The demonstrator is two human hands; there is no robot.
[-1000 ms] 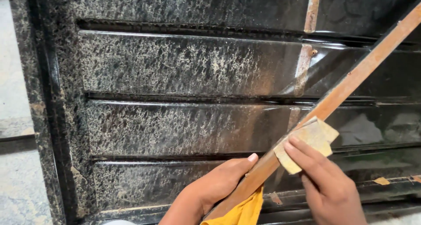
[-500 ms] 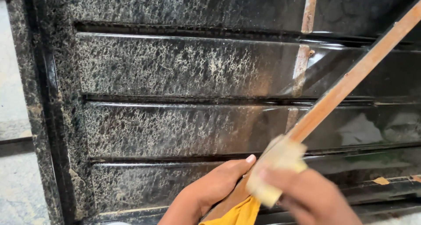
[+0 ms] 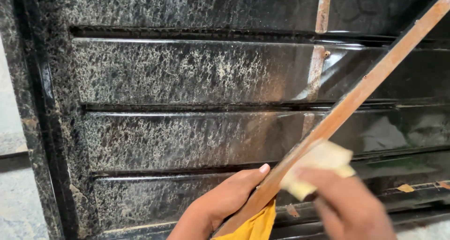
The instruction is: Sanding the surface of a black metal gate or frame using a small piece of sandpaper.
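The left hand is wrapping its fingers around the low end of a rusty metal strip that is slanting up across the black ribbed panel, while the right hand, blurred, is pinching a pale sandpaper pad against the strip.

black speckled louvered panel — grey floor

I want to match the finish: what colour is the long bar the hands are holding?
Rusty orange-brown, seen in the head view: the long bar runs diagonally across the black panel.
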